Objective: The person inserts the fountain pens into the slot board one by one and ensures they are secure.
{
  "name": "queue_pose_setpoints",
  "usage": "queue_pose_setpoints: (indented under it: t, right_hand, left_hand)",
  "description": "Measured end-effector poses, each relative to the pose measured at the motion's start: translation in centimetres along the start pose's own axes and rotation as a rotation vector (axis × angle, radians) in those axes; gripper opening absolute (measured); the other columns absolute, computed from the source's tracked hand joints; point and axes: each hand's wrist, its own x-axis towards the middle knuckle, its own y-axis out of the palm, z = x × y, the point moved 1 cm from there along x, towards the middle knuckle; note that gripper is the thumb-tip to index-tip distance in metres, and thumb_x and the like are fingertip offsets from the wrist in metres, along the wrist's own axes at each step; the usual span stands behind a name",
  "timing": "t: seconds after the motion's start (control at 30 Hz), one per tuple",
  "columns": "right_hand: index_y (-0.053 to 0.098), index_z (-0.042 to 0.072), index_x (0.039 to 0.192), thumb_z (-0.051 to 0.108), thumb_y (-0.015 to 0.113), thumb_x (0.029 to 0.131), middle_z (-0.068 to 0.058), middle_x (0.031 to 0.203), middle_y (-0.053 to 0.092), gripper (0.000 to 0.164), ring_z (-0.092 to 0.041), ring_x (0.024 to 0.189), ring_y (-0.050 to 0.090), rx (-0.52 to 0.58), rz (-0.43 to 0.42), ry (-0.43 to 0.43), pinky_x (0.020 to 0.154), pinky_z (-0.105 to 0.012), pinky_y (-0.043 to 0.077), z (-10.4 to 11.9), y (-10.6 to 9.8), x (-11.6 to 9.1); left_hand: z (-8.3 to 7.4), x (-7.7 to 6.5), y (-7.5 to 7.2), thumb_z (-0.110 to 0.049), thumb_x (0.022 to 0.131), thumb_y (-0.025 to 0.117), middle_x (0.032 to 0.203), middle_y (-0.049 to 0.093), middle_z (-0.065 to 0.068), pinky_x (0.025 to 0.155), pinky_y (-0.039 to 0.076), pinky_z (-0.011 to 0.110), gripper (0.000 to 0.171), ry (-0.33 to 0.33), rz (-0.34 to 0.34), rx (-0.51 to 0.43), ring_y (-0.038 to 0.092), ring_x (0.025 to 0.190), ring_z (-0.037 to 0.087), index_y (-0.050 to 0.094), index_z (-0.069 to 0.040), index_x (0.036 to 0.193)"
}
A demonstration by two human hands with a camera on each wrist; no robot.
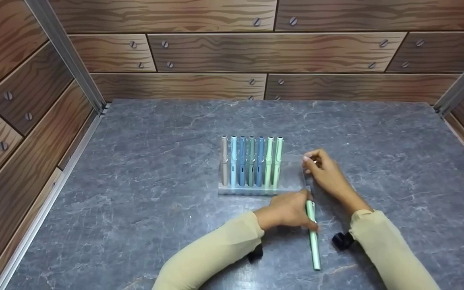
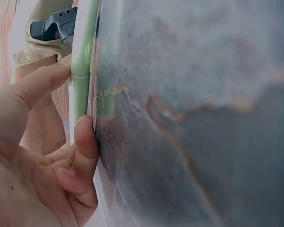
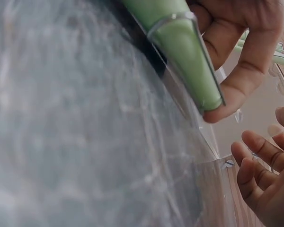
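Observation:
A clear pen stand (image 1: 292, 173) holds several upright pens in brown, blue, dark green and light green. In front of its right end a light green pen (image 1: 315, 249) lies slanted, its clip end toward the stand. My left hand (image 1: 290, 209) grips this pen, thumb on the barrel and a fingertip at the clip end in the right wrist view. My right hand (image 1: 328, 175) is at the stand's right edge, its fingertips close to or touching the clear panel. In the right wrist view its fingers (image 3: 262, 156) are loosely bent; no pen is among them.
The grey marble-patterned tabletop (image 1: 155, 161) runs back to a wood-print wall (image 1: 216, 52). Metal frame posts (image 1: 67, 52) stand at the back corners. A black wrist camera (image 1: 342, 241) sits beside the right sleeve, another (image 1: 256, 253) below the left sleeve.

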Motion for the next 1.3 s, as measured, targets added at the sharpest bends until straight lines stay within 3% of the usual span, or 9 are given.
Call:
queue_pose_setpoints:
  t: [0.37, 0.6, 0.87, 1.3]
  right_hand:
    - [0.049, -0.003, 0.115, 0.023, 0.048, 0.101, -0.022, 0.101, 0.064, 0.030, -0.014, 0.081, 0.063, 0.008, 0.004, -0.001, 0.075, -0.021, 0.051, 0.0, 0.0, 0.0]
    - [0.050, -0.002, 0.115, 0.023, 0.049, 0.101, -0.022, 0.101, 0.064, 0.029, -0.014, 0.080, 0.063, 0.008, 0.002, 0.004, 0.074, -0.020, 0.050, 0.1, 0.0, 0.0]
    - [0.050, -0.003, 0.115, 0.022, 0.049, 0.101, -0.022, 0.101, 0.065, 0.029, -0.013, 0.079, 0.062, 0.003, -0.001, 0.005, 0.073, -0.019, 0.049, 0.0, -0.1, 0.0]
    - [0.050, -0.001, 0.118, 0.027, 0.050, 0.101, -0.020, 0.104, 0.066, 0.032, -0.011, 0.086, 0.063, -0.018, 0.013, -0.015, 0.074, -0.017, 0.048, -0.2, -0.3, 0.0]
  left_hand:
    - [0.1, -0.3, -0.1, -0.036, 0.066, 0.087, 0.075, 0.057, -0.012, 0.057, 0.042, 0.021, 0.068, 0.033, 0.011, -0.129, 0.053, 0.067, 0.004, 0.052, -0.026, 0.123]
    - [0.3, -0.7, 0.0, -0.018, 0.072, 0.084, 0.061, 0.057, -0.011, 0.049, 0.042, 0.020, 0.064, 0.073, 0.059, -0.343, 0.053, 0.048, 0.005, 0.048, -0.023, 0.124]
    - [0.4, -0.9, -0.3, -0.003, 0.074, 0.078, 0.067, 0.061, -0.007, 0.044, 0.045, 0.019, 0.063, 0.138, 0.058, -0.515, 0.052, 0.045, 0.005, 0.045, -0.021, 0.124]
    - [0.4, -1.1, -2.6, -0.007, 0.071, 0.082, 0.084, 0.064, -0.009, 0.055, 0.046, 0.020, 0.072, 0.163, -0.053, -0.416, 0.057, 0.061, 0.005, 0.044, -0.029, 0.128]
